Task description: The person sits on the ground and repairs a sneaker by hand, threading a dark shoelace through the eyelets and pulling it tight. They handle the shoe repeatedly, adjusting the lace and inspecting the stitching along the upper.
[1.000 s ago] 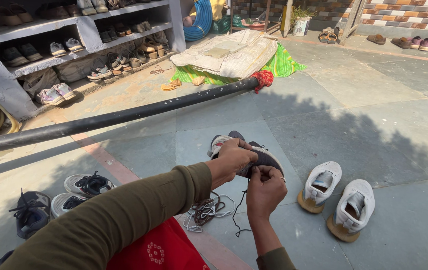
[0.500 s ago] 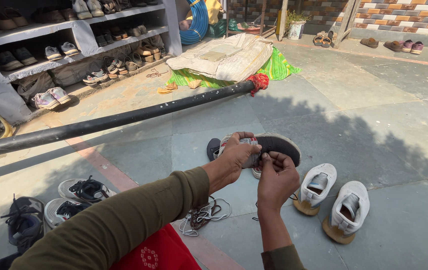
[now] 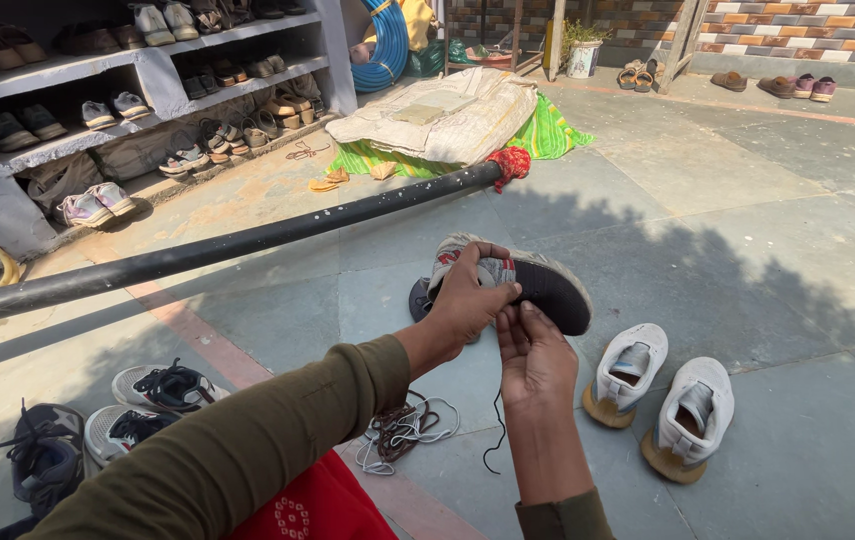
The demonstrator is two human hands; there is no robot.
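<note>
The left hand (image 3: 468, 300) holds a grey sports shoe (image 3: 508, 285) up in the air, in front of the person and above the stone floor (image 3: 748, 230). Its fingers are wrapped tight around the top of the shoe. A moment ago the shoe was lower and closer to the floor; now it is lifted higher and its dark sole faces away. The right hand (image 3: 533, 355) is just under the shoe, touching it, and its fingers are pressed together, pinching a thin black lace (image 3: 496, 440) that hangs down from them. So the work on the shoe's lace looks to be going on, with the shoe brought up closer to see. On the floor below lies a heap of loose laces (image 3: 403, 430). Two white shoes (image 3: 663, 395) sit to the right, near each other. More sports shoes (image 3: 138, 405) lie to the left. A long black pipe (image 3: 248, 240) crosses behind the hands.
</note>
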